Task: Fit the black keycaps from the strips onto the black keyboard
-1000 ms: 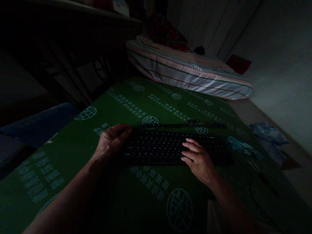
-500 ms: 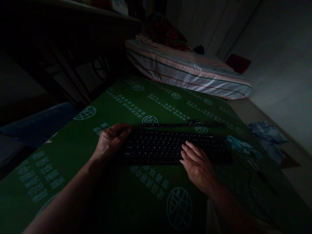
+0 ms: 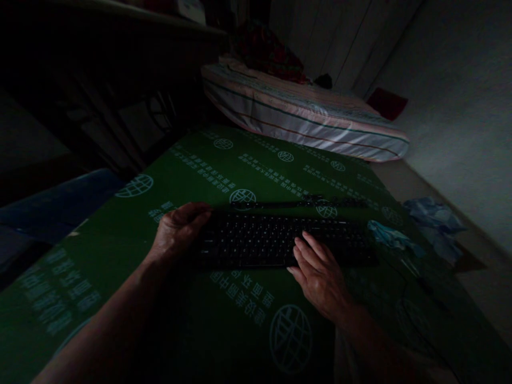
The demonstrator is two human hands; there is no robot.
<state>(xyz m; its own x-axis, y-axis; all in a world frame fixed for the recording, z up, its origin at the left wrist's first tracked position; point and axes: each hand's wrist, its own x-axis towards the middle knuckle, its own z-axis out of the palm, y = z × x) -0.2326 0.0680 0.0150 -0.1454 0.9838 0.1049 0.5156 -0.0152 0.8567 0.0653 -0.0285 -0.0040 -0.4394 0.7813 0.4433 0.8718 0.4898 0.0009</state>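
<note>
A black computer keyboard (image 3: 256, 240) lies flat on a green board printed with white globes and lettering (image 3: 188, 176). My left hand (image 3: 180, 229) is closed at its upper left corner, thumb and fingers around the edge; the fingertips are partly hidden. Over the keys right of centre rests my right hand (image 3: 318, 269), its fingers stretched out and holding nothing, the thumb near the front edge. Just behind the keyboard runs a row of small black pieces (image 3: 336, 202), too dark to make out clearly.
Right of the keyboard lie a crumpled teal cloth (image 3: 394, 237), a thin tool with a pale shaft (image 3: 412, 266) and a dark cable (image 3: 404, 304). Beyond the board stands a striped mattress (image 3: 304, 117). Bluish crumpled fabric (image 3: 434, 213) is at the right, a blue surface (image 3: 60, 197) at the left.
The whole view has shifted slightly, moving everything a little to the left. My right thumb shows more spread from the fingers; my left hand keeps its place at the keyboard's corner.
</note>
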